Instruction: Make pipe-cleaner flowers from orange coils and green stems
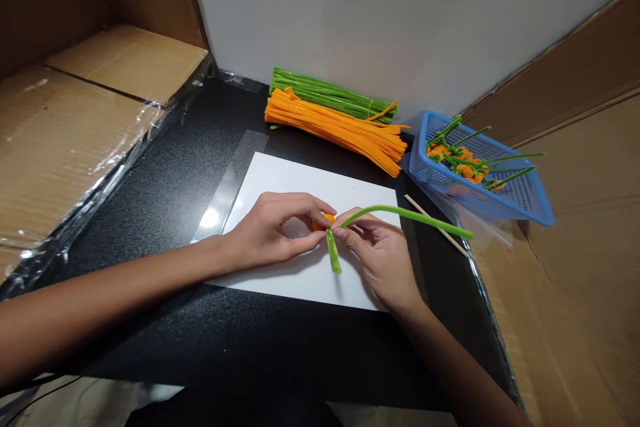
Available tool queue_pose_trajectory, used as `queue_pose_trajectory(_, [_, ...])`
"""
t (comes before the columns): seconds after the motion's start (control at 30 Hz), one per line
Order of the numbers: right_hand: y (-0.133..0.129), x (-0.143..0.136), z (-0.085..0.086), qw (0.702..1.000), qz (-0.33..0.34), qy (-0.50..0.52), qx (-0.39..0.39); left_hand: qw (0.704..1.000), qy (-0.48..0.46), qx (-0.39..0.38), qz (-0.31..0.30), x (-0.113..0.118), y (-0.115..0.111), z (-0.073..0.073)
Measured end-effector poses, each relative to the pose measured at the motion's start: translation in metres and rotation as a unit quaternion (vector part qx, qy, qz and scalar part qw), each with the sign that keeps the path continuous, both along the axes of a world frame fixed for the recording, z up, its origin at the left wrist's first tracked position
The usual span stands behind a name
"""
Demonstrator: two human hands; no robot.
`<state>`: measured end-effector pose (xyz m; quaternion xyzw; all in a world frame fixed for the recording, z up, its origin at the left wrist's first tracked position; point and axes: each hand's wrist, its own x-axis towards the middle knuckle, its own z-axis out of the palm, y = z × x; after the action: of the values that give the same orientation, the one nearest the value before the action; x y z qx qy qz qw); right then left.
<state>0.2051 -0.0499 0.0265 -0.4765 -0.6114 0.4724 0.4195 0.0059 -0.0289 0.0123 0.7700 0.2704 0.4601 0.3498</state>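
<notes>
Over a white sheet of paper [290, 177], my two hands meet at a small orange pipe-cleaner flower [325, 220]. My left hand [280, 223] pinches the flower between thumb and fingers, which hide much of it. Close against it, my right hand [383, 257] has its thumb and forefinger closed on a green pipe cleaner [400, 212]. The long end of this green piece arcs off to the right above my right hand. Its short end hangs down toward the paper between both hands.
Behind the paper lie an orange bundle of pipe cleaners [335, 127] and a green bundle [330, 93]. A blue basket [425, 170] at the right holds several orange flowers with green stems. Beside it lies a thin wooden stick [435, 225]. Cardboard walls [590, 167] flank the black table [165, 180].
</notes>
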Motion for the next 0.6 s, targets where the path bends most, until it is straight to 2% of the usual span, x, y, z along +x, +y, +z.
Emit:
queue_pose_trajectory(0.17, [-0.0019, -0.0026, 0.0017, 1.000, -0.010, 0.019, -0.011, 0.999, -0.001, -0.043, 0.005, 0.0008, -0.0016, -0.0004])
queue_pose_trajectory(0.37, [-0.0045, -0.0021, 0.0021, 0.998, -0.036, -0.001, 0.046, 0.973, 0.043, -0.227, -0.026, 0.0007, 0.0029, 0.0045])
queue_pose_trajectory(0.5, [-0.0049, -0.0006, 0.0023, 0.996, -0.065, -0.027, 0.060, 0.970, 0.118, -0.201, -0.069, 0.0005, 0.0043, 0.0067])
queue_pose_trajectory(0.6, [-0.0031, 0.0017, 0.0048, 0.995, -0.044, -0.059, 0.062, 0.965, 0.161, -0.182, -0.095, 0.0005, 0.0040, 0.0072])
